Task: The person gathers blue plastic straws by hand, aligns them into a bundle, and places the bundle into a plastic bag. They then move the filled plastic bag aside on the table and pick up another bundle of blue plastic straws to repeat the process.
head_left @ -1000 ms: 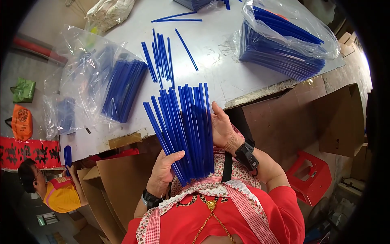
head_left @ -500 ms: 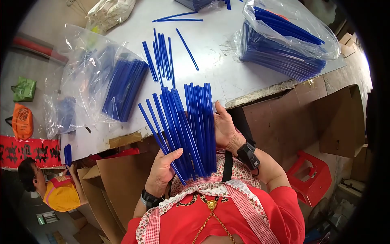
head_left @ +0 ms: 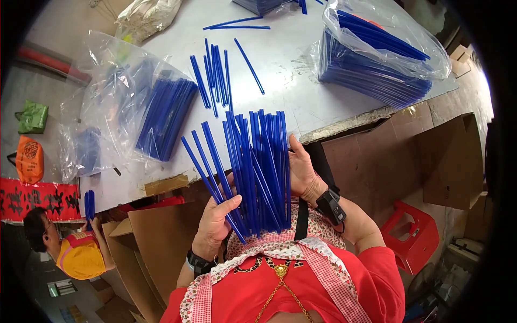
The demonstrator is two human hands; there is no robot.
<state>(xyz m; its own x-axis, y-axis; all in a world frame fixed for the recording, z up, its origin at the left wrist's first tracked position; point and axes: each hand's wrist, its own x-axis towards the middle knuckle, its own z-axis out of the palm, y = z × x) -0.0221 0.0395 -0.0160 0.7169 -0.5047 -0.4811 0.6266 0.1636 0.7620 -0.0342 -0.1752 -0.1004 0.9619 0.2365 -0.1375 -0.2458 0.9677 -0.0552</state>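
A fanned bundle of long blue plastic tubes (head_left: 258,177) lies across my two hands, in front of my apron. At its lower left, my left hand (head_left: 218,215) is closed on it, thumb over the outermost tubes. Along the bundle's right side, my right hand (head_left: 304,172) cups it from behind with the thumb up; its other fingers are hidden behind the tubes. Some tubes cross at a slant, and a few stand apart on the left. Beyond the bundle, several loose blue tubes (head_left: 218,75) lie on the white table (head_left: 285,70).
Clear bags of blue tubes lie on the table, one at left (head_left: 167,116) and one at right (head_left: 371,70). Cardboard boxes (head_left: 167,237) stand below the table edge at left. A red plastic stool (head_left: 412,237) is at right. Another person (head_left: 81,253) in yellow holds blue tubes at far left.
The tubes in my hands have shifted to the right, and the gap between their two groups has closed. My right hand has moved slightly right; my left hand stays about where it was.
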